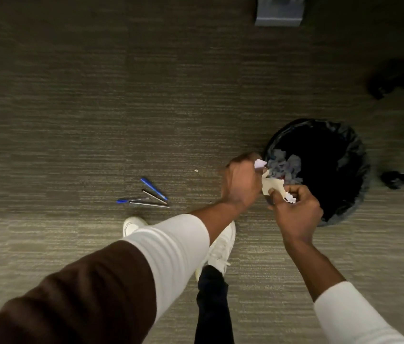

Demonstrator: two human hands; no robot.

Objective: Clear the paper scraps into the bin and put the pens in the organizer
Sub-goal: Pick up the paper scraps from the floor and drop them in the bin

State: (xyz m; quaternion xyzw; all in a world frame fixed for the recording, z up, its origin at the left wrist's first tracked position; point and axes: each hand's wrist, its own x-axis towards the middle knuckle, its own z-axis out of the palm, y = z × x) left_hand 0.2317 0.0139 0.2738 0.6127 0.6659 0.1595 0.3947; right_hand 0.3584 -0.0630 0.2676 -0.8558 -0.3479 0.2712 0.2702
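Observation:
A round bin (354,155) with a black liner stands on the carpet at the right, with crumpled grey paper (286,167) inside. My left hand (241,182) is at the bin's near-left rim, closed on white and cream paper scraps (271,186). My right hand (295,212) is just below it, fingers pinched on the same bunch of scraps. Several pens (150,194), blue and dark, lie in a loose fan on the carpet left of my hands. The organizer is not in view.
A tiny white scrap (196,170) lies on the carpet between the pens and the bin. My white shoes (220,247) stand below my hands. Black chair-base legs with casters (394,178) sit right of the bin. A grey box (279,13) is at the top.

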